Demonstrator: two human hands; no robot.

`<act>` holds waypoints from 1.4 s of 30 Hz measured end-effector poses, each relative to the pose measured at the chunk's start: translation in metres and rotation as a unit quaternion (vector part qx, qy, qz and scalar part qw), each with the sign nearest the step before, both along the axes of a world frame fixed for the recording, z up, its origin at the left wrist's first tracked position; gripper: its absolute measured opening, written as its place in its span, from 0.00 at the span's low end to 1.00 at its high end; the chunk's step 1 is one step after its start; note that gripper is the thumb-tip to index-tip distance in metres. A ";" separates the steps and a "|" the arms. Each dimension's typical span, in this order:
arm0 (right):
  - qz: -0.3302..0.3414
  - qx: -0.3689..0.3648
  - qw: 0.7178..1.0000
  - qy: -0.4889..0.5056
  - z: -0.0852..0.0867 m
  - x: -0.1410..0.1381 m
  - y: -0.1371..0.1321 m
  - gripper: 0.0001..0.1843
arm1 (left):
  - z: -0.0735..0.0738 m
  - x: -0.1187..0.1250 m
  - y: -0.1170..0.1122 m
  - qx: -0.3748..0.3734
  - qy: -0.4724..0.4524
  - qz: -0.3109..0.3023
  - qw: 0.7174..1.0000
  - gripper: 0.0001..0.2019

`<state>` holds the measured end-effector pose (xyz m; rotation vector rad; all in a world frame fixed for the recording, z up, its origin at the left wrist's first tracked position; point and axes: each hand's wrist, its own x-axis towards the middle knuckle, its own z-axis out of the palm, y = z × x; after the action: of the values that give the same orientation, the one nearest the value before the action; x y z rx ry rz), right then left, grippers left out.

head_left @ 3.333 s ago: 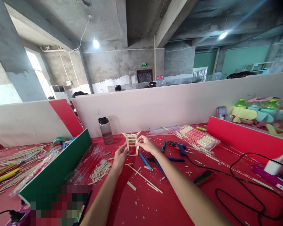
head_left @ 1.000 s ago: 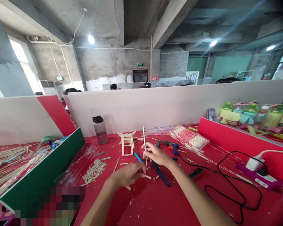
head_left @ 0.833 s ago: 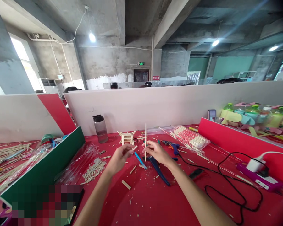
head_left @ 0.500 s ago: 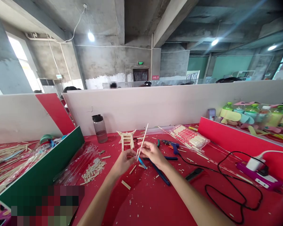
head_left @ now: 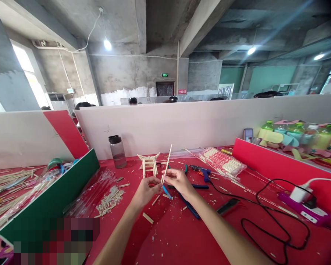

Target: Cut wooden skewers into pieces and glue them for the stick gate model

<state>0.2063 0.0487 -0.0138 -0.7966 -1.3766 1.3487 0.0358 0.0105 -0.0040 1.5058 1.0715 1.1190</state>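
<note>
Between my hands a thin wooden stick (head_left: 169, 154) stands nearly upright, leaning slightly right at its top. My right hand (head_left: 181, 182) pinches it near the lower end. My left hand (head_left: 148, 189) is closed at the foot of the stick, its fingertips meeting those of the right; a second short piece may be there, but fingers hide it. Just beneath lies a blue pen-like tool (head_left: 167, 193). Behind the hands stands a small frame built of sticks (head_left: 149, 162). Blue-handled pliers (head_left: 189, 206) lie beside my right wrist.
A glue gun (head_left: 204, 173) and a bag of wooden sticks (head_left: 226, 160) lie at the right back, a black cutter (head_left: 228, 206) nearer. A cable runs to a purple power strip (head_left: 306, 209). Cut stick pieces (head_left: 110, 200) and a bottle (head_left: 117, 152) are left; low boards flank the table.
The stick's top has shifted slightly left, and my fingers have drawn closer together around its lower end. The view has moved a little; the table things stay put.
</note>
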 end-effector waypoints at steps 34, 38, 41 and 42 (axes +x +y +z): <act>0.007 0.017 1.000 -0.019 0.000 -0.001 -0.003 0.24 | -0.012 0.001 0.006 0.035 0.031 0.030 0.998 0.14; 0.014 -0.012 1.000 0.003 0.003 -0.002 -0.008 0.24 | -0.010 0.000 0.005 -0.010 -0.003 0.024 1.000 0.16; 0.013 -0.023 1.000 0.007 0.004 -0.003 -0.009 0.24 | -0.006 0.000 0.003 -0.036 -0.009 0.015 0.999 0.15; 0.013 -0.025 1.000 0.008 0.004 -0.003 -0.009 0.24 | -0.005 0.000 0.003 -0.043 -0.010 0.012 0.999 0.15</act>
<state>0.2034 0.0396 -0.0102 -0.8022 -1.3498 1.4106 0.0354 0.0135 -0.0092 1.4143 1.1134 1.0886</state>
